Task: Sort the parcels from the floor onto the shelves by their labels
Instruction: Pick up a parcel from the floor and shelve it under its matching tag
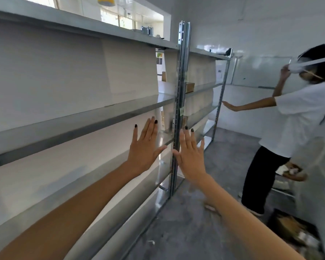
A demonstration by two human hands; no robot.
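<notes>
Grey metal shelving (79,121) is standing beside us in two bays, and we are holding up two hands, left hand (144,154) and right hand (190,158), both flat with fingers straight, gripping nothing, either side of one upright post (181,81). One brown parcel (189,87) is sitting on the farther bay, beyond our fingertips. One blurred cardboard carton (289,228) is lying on the floor (204,231), low to our right, well apart from both hands.

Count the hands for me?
4: left hand and right hand raised by the shelves; the other person's upper hand at the headset, lower hand reaching out. Others may be hidden.
</notes>
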